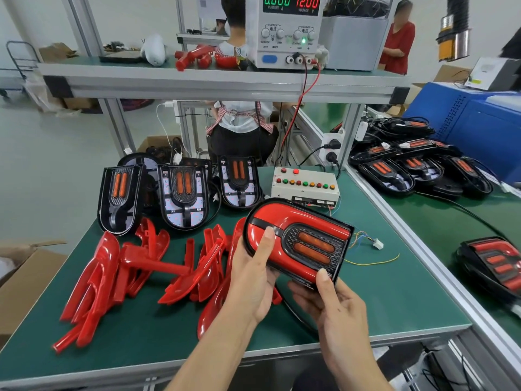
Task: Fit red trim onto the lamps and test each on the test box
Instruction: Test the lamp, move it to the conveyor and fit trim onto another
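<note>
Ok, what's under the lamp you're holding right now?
Both hands hold the trimmed lamp above the green table. Loose red trim pieces reach under its left end, and its black cable trails below. The lamp and hands hide whatever lies directly beneath.

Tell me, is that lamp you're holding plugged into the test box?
Unplugged. The lamp has its white connector lying loose on the green mat, apart from the test box.

Glossy red trim over a black-rimmed plastic lamp [298,238], twin orange lenses; red moulded trim pieces [118,275] across dark green bench mat [394,300].
</note>
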A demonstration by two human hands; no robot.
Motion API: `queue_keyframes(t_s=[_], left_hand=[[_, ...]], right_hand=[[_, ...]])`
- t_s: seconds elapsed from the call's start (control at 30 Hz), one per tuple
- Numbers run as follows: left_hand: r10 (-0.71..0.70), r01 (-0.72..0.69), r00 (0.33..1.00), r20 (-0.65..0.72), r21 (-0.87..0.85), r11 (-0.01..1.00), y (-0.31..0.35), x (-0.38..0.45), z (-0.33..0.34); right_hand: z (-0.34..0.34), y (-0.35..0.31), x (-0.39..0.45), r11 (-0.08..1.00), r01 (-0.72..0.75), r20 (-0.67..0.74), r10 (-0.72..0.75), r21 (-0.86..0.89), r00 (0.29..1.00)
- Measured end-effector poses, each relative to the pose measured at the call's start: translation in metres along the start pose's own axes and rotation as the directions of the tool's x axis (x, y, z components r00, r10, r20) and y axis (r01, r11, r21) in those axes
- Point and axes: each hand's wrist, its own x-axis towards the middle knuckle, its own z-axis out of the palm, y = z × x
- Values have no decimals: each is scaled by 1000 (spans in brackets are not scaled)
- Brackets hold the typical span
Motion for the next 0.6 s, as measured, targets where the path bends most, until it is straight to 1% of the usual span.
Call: queue_keyframes(t_s=[0.1,0.17,0.23,0.27,0.3,0.33,0.37,0.4,0.43,0.47,0.5,0.53,0.57,0.6], left_hand=[[-35,39,997,75,-46,998,2,-2,1],[-45,49,996,81,-49,998,5,-1,2],[-19,18,999,35,10,1000,6,0,1],[-2,2,1000,16,38,999,7,1,-1],[11,-12,1000,9,54,998,8,2,-3],[25,-26,1000,7,64,998,9,2,-5],[42,-42,999,11,80,996,10,4,-7],[61,-63,998,17,106,992,11,5,-8],[87,-90,996,25,146,985,11,6,-9],[122,-127,992,40,200,972,9,7,-9],[158,-168,986,60,254,953,6,9,-8],[187,-204,979,85,300,932,2,9,-7],[206,-234,971,117,336,912,0,10,-3],[214,-255,965,150,362,897,-3,10,0]], right_hand=[[-3,2,3,999,-17,-4,17,41,1000],[-4,4,3,997,-79,21,79,17,997],[-8,6,0,987,-142,39,145,-79,989],[-10,5,-1,980,-151,26,156,-132,987],[-13,3,-2,969,-136,-22,135,-206,991],[-17,-1,-2,944,-90,-98,62,-318,993],[-21,-7,0,890,-18,-173,-69,-455,983],[-22,-17,3,816,72,-211,-232,-573,950],[-22,-28,7,733,173,-196,-388,-657,900],[-18,-39,12,646,275,-134,-509,-712,850],[-12,-50,17,549,372,-29,-588,-749,808],[-3,-60,24,443,454,98,-623,-773,776],[6,-69,31,342,510,227,-610,-789,759],[16,-76,40,262,536,337,-544,-802,769]])
